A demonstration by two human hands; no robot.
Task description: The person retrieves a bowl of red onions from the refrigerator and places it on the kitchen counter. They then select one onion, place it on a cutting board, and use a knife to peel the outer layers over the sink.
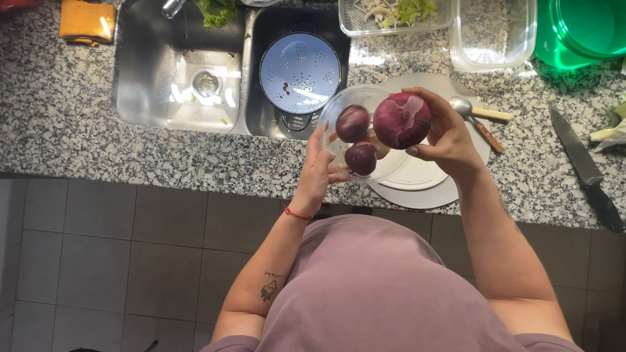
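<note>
While the right hand lifts a large red onion with its fingers wrapped round the far side, the left hand props up a clear glass bowl tilted on its side, its grip closed on the bowl's near rim. Two smaller red onions lie inside that bowl, one above the other, the big onion just beside them at the bowl's mouth. All of this is held above the front edge of the speckled granite table, over a round white cutting board with a white plate on it. A spoon with a wooden handle rests at the board's right edge. Further right a black-handled knife lies on the table. Behind the bowl a white colander sits in the right basin of the steel sink. Along the back stand clear plastic containers, one with chopped greens, and a green lid. A folded orange cloth lies far left
</note>
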